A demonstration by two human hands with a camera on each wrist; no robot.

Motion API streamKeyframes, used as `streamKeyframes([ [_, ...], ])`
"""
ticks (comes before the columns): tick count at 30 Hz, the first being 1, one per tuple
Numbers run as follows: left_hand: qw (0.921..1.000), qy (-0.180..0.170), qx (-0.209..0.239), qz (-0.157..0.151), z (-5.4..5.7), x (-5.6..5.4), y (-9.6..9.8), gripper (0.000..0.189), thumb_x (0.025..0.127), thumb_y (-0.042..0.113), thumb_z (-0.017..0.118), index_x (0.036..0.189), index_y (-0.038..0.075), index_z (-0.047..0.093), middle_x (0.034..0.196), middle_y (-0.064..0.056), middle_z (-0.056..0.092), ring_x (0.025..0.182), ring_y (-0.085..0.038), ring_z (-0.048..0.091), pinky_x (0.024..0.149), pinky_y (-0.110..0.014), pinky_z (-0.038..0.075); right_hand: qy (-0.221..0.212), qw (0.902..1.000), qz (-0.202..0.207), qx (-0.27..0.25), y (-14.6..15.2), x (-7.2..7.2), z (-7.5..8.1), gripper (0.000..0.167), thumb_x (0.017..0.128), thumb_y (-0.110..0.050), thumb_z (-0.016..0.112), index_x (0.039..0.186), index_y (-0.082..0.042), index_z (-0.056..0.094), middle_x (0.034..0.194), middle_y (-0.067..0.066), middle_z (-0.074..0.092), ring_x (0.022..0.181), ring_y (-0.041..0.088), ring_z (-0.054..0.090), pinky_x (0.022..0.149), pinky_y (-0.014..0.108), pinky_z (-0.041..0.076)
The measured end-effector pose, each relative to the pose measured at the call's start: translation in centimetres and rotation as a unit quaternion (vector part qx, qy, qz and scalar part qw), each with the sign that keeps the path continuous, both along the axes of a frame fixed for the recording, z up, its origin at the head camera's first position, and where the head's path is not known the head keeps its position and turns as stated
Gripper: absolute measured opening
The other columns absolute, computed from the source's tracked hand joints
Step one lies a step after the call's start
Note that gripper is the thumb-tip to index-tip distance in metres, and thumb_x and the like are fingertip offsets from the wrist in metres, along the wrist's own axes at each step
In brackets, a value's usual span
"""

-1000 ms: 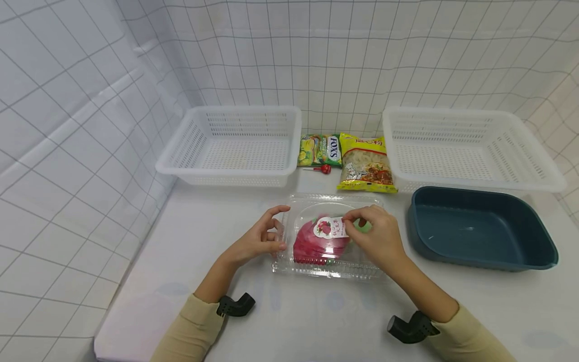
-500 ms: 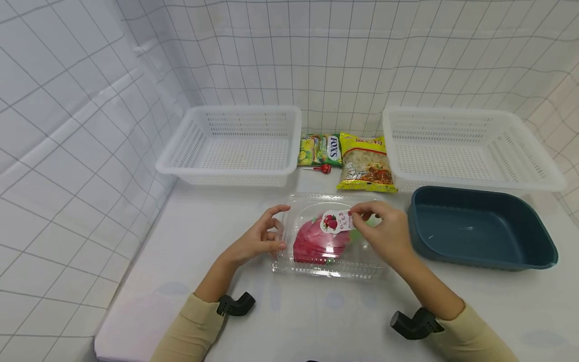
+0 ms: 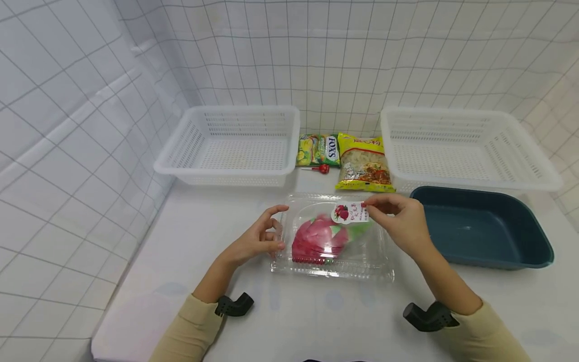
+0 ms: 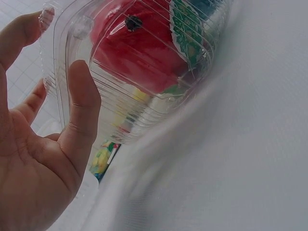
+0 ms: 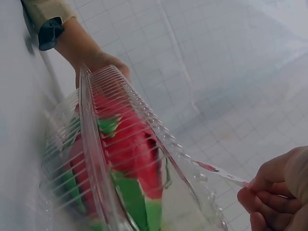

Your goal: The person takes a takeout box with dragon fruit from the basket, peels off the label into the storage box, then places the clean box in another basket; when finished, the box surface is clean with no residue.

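Observation:
In the head view, a clear plastic clamshell container (image 3: 362,251) lies on the table with a pink-red and green dragon fruit (image 3: 318,236) inside. My left hand (image 3: 255,235) grips its left end, thumb near the front corner and fingers along the side. Between thumb and forefinger, my right hand (image 3: 402,221) pinches a white sticker label (image 3: 355,212) printed with red fruit, over the lid's right part. In the right wrist view the label (image 5: 221,172) stands at a slant off the lid; whether its far end still touches the plastic is hard to tell.
White perforated baskets stand at the back left (image 3: 239,175) and back right (image 3: 475,183). Between them lie a green FOX'S candy bag (image 3: 318,150), a small red-headed item (image 3: 322,168) and a yellow food packet (image 3: 365,166). A dark blue basin (image 3: 479,234) stands right of my right hand.
My right hand has moved right and slightly up, drawing the label from the lid's middle toward its right side. The left hand and container have hardly moved.

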State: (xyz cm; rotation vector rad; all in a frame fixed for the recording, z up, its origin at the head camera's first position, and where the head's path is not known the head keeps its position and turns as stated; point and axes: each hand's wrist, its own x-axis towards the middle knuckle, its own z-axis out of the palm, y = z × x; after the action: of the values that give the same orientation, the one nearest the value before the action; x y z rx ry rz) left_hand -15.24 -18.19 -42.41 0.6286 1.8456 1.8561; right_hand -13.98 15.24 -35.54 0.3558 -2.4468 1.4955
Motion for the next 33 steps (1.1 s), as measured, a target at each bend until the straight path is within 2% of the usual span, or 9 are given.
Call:
streamKeyframes([
  [3, 1.0, -0.002, -0.002, 0.001, 0.1, 0.0, 0.0, 0.083, 0.085, 0.015, 0.075, 0.15, 0.015, 0.023, 0.099, -0.013, 0.039, 0.062, -0.012, 0.052, 0.06, -0.022, 0.051, -0.018, 0.9998, -0.009, -0.003, 0.9, 0.0, 0.0, 0.015, 0.088, -0.005, 0.072, 0.1, 0.003, 0.072, 0.094, 0.01, 0.071, 0.079, 0.004, 0.061, 0.068, 0.013, 0.05],
  [8, 1.0, -0.003, -0.003, 0.001, 0.0, 0.0, -0.1, 0.084, 0.085, 0.016, 0.075, 0.15, 0.015, 0.023, 0.099, -0.013, 0.039, 0.062, -0.012, 0.053, 0.06, -0.022, 0.051, -0.023, 0.9995, -0.015, -0.017, 2.2, 0.0, -0.1, 0.015, 0.087, -0.004, 0.072, 0.099, 0.005, 0.071, 0.088, -0.008, 0.068, 0.076, 0.005, 0.061, 0.066, 0.014, 0.05],
  [11, 1.0, -0.001, 0.0, 0.0, 0.0, 0.0, -0.1, 0.084, 0.085, 0.016, 0.075, 0.15, 0.015, 0.022, 0.099, -0.013, 0.039, 0.062, -0.011, 0.053, 0.06, -0.022, 0.051, -0.022, 0.9989, -0.009, -0.04, 2.9, 0.0, -0.1, 0.015, 0.086, -0.002, 0.072, 0.098, 0.007, 0.07, 0.087, -0.013, 0.068, 0.075, 0.005, 0.061, 0.065, 0.014, 0.05],
  [21, 1.0, -0.002, -0.003, 0.0, 0.0, 0.0, -0.1, 0.084, 0.084, 0.018, 0.076, 0.15, 0.015, 0.022, 0.1, -0.013, 0.039, 0.062, -0.011, 0.053, 0.061, -0.022, 0.051, -0.034, 0.9945, -0.03, -0.095, 6.1, -0.1, -0.4, 0.014, 0.086, 0.0, 0.072, 0.099, 0.005, 0.071, 0.089, -0.009, 0.07, 0.075, 0.007, 0.062, 0.063, 0.014, 0.051],
  [28, 1.0, -0.002, -0.002, -0.002, 0.0, 0.0, 0.0, 0.085, 0.084, 0.018, 0.076, 0.15, 0.015, 0.022, 0.099, -0.013, 0.038, 0.063, -0.011, 0.053, 0.061, -0.022, 0.051, -0.031, 0.9782, -0.032, -0.203, 8.7, -0.1, -0.5, 0.01, 0.085, 0.006, 0.069, 0.095, 0.005, 0.07, 0.087, -0.002, 0.069, 0.074, 0.009, 0.06, 0.064, 0.013, 0.05],
  [33, 1.0, -0.001, 0.002, -0.003, 0.0, -0.1, -0.1, 0.085, 0.084, 0.018, 0.076, 0.15, 0.014, 0.022, 0.099, -0.013, 0.039, 0.063, -0.011, 0.053, 0.061, -0.021, 0.051, -0.036, 0.9687, -0.047, -0.241, 10.3, 0.1, -0.8, 0.009, 0.086, 0.007, 0.067, 0.093, 0.003, 0.071, 0.085, -0.002, 0.069, 0.074, 0.009, 0.058, 0.064, 0.012, 0.048],
])
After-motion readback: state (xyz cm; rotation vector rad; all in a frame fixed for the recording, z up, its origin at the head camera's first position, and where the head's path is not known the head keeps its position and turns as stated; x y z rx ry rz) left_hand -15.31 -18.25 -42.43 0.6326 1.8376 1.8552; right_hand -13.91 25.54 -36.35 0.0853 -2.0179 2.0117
